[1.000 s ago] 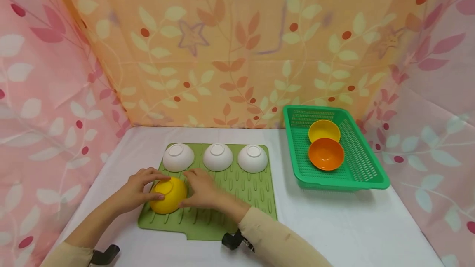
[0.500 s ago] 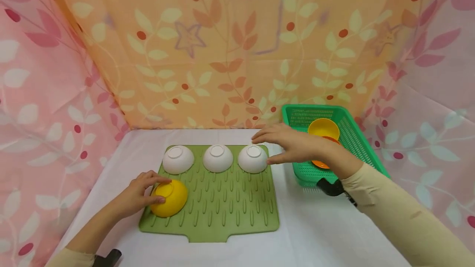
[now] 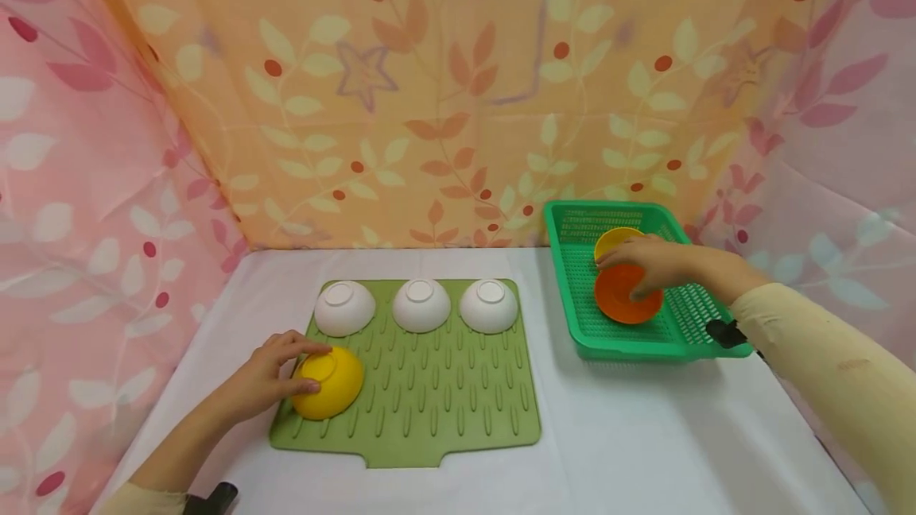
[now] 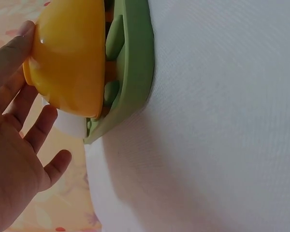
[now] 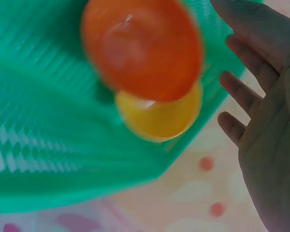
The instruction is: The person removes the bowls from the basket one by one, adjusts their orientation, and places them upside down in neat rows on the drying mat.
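In the head view my left hand point(image 3: 272, 376) holds an upturned yellow bowl point(image 3: 339, 388) by its base, thumb and fingers on either side of the foot. The bowl stands rim-down at the left of a green drying mat point(image 3: 444, 420). Seen from the left wrist, the little finger hangs free of that yellow bowl point(image 4: 70, 53). My right hand point(image 3: 654, 261) is over a green basket point(image 3: 561, 292), above an orange bowl point(image 3: 619, 304) and a second yellow bowl point(image 3: 611, 243), both rim-up. From the right wrist, its fingers lie apart from the orange bowl point(image 5: 140, 48).
Three upturned white bowls point(image 3: 421, 306) stand in a row along the mat's far edge. White cloth point(image 3: 608, 435) covers the table. Patterned curtains point(image 3: 429, 102) rise behind and at both sides.
My right hand has left the upturned yellow bowl, passed over the white bowls and come above the basket. My left hand has stayed on the upturned yellow bowl.
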The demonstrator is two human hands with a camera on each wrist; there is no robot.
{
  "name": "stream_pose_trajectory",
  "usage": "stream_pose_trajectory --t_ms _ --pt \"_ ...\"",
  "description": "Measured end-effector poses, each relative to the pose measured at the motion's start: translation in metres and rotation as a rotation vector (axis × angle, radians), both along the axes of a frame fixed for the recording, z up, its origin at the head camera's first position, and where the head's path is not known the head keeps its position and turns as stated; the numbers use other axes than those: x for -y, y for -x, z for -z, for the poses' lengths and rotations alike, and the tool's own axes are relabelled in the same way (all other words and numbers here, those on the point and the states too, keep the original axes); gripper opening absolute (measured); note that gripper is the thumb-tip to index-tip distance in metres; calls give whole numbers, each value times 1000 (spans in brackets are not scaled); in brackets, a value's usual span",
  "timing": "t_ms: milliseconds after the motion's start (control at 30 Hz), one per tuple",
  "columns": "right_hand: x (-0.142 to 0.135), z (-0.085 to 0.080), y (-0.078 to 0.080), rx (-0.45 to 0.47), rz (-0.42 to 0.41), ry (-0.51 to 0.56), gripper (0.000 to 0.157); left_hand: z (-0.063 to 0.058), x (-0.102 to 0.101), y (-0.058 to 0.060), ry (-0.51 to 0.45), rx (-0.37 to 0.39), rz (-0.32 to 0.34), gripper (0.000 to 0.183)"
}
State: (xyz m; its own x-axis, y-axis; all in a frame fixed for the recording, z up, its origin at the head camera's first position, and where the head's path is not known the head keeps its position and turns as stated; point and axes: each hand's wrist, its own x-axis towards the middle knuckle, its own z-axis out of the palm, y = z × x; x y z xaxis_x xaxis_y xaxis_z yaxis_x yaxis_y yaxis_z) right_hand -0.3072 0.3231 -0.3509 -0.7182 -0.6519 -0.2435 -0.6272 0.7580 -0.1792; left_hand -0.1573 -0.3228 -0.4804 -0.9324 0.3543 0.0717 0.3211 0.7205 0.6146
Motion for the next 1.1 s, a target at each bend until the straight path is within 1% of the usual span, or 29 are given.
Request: stream_pose_trajectory --t_ms 100,200,267,367,467,600,700,900,1000,1100 --pt "-16 9 6 33 72 -32 77 0 0 -1 0 -1 -7 50" --pt "-25 17 8 67 127 -44 95 0 -1 -1 1 -1 -14 50" --pt "-27 20 9 67 135 -56 105 0 -2 -1 1 -3 -16 50" --pt "-27 27 12 33 106 -81 114 -2 -3 -1 -7 3 -16 50" --pt "-27 34 17 -5 82 -115 116 -1 -3 -1 -8 12 -21 50" --pt "-23 40 20 -36 65 -137 112 0 -3 -1 -11 21 -29 50" --pt "-21 40 20 -56 53 -142 113 0 -3 -1 -11 20 -27 50" --pt "-20 41 19 -62 49 -176 115 -1 -3 -1 -17 25 -34 50" --pt "-18 38 17 -98 77 -140 113 1 -2 -2 -23 28 -36 50" --pt "-15 33 11 -150 122 -51 109 1 -2 -3 -25 29 -37 50"
